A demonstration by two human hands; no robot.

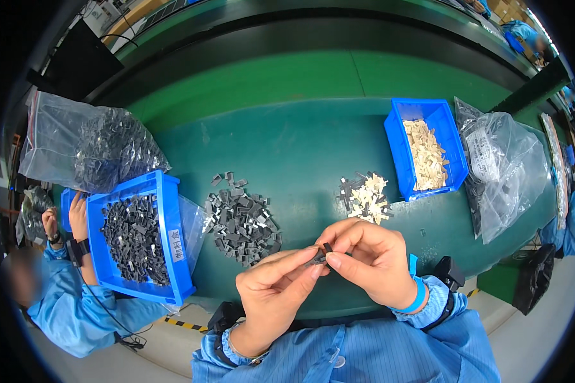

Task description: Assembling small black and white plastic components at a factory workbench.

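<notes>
Close in front of my body, both hands meet over the near edge of the green table. My left hand (276, 290) pinches a small dark plastic part (318, 256) between thumb and fingers. From the other side my right hand (372, 262) grips a small dark piece (326, 247) against it; fingertips hide most of both, and I cannot tell whether they are joined. Beyond my left hand lies a heap of dark grey plastic parts (246, 220). Just past my right hand is a smaller pile of cream pieces (369, 198), with some dark pieces (349, 186) beside it.
A blue bin (184, 271) of dark parts stands at left, a clear bag (57, 143) of dark parts behind it. At right, another blue bin (399, 150) holds cream pieces, beside a clear bag (514, 166). A co-worker's blue sleeve (70, 319) shows at far left.
</notes>
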